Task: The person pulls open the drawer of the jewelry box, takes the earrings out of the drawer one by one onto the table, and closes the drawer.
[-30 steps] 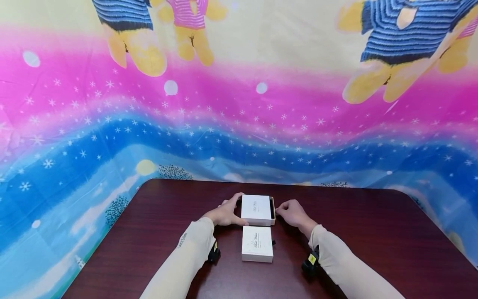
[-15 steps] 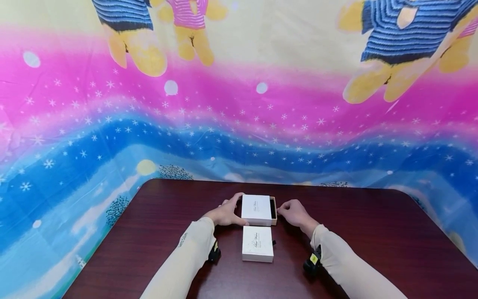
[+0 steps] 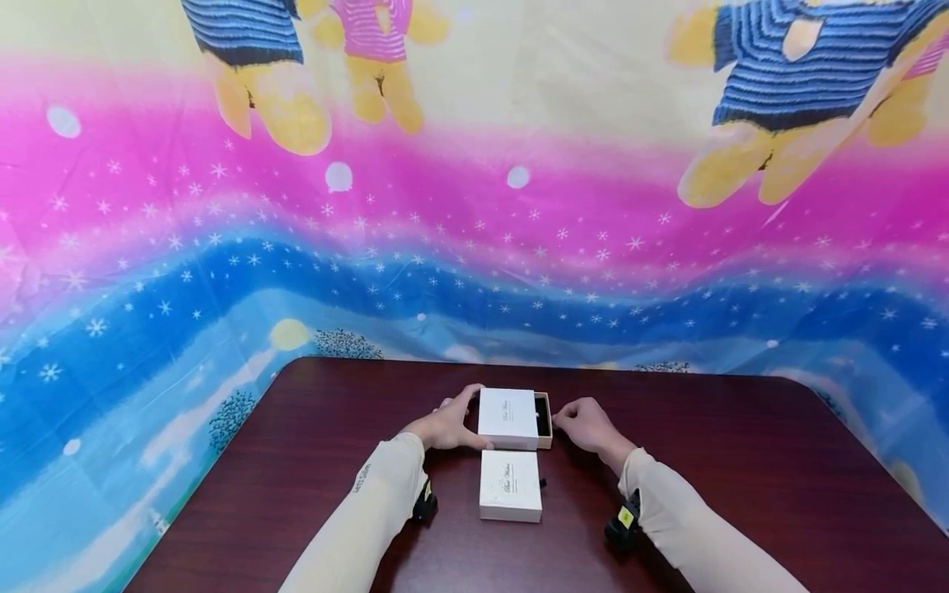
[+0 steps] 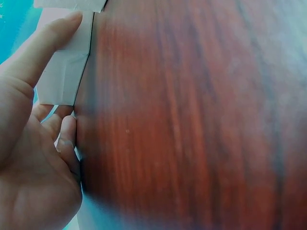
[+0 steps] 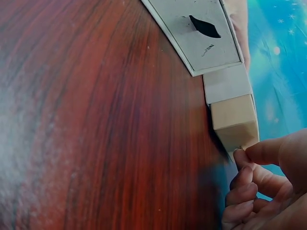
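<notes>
A white drawer-style gift box with printed lettering lies on the table, its cream drawer partly out toward the right. The drawer's inside is dark, with a tiny light spot too small to identify. My left hand holds the box's outer sleeve from the left, thumb along its near side and other fingers around the far side. At the drawer's outer end, my right hand pinches between thumb and index finger; the pinched bit is mostly hidden by the fingertips.
A second white box stands closed just in front of the first, its black ribbon tab sticking out on the right. The dark red-brown table reaches back to a printed curtain.
The drawer has slid further out to the right, with my right hand moving along with it. My left hand and the sleeve stay put, and the dark gap has widened.
</notes>
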`<action>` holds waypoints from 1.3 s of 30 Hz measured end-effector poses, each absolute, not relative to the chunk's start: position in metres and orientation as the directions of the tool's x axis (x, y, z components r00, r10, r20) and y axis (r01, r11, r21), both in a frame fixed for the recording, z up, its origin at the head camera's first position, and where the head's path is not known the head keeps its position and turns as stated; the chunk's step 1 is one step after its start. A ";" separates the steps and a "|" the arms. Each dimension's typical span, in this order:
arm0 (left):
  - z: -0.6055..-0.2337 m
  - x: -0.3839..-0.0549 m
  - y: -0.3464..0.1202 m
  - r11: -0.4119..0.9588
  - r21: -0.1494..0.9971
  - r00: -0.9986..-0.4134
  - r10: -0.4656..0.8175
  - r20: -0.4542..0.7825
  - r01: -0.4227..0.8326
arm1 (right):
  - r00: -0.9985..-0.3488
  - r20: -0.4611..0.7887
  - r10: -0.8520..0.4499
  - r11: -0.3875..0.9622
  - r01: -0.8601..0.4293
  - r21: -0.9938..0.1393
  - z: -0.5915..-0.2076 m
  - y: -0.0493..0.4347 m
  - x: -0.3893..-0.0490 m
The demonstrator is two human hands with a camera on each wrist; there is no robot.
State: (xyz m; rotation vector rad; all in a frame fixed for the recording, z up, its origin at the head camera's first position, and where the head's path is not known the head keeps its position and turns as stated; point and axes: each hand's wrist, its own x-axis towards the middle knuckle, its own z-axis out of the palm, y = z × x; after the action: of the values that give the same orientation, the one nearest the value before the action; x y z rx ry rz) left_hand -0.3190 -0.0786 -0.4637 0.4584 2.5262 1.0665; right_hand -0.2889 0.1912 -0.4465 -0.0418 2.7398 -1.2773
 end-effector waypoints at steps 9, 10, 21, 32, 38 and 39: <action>-0.462 -0.317 -0.080 0.654 0.742 -0.883 0.425 -0.198 0.148 | -0.994 -0.085 -0.071 0.644 0.020 -0.765 -0.448 0.192 -0.288; -0.462 -0.317 -0.079 0.654 0.742 -0.884 0.425 -0.197 0.149 | -0.994 -0.086 -0.069 0.644 0.021 -0.765 -0.448 0.192 -0.288; -0.465 -0.317 -0.079 0.653 0.740 -0.885 0.427 -0.186 0.160 | -0.996 -0.069 -0.058 0.668 0.013 -0.744 -0.445 0.196 -0.283; -0.462 -0.316 -0.080 0.654 0.740 -0.886 0.424 -0.187 0.156 | -0.996 -0.073 -0.051 0.670 0.021 -0.742 -0.448 0.200 -0.286; -0.463 -0.316 -0.079 0.646 0.748 -0.884 0.427 -0.189 0.152 | -0.996 -0.082 -0.045 0.676 0.030 -0.737 -0.447 0.201 -0.285; -0.463 -0.316 -0.079 0.645 0.749 -0.884 0.427 -0.189 0.152 | -0.996 -0.081 -0.043 0.676 0.031 -0.736 -0.447 0.201 -0.285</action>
State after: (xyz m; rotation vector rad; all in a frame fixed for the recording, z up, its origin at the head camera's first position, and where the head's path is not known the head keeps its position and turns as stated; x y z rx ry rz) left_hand -0.3162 -0.0794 -0.4630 0.4606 2.5174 1.0996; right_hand -0.2852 0.2008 -0.4466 -0.0098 2.7918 -1.2279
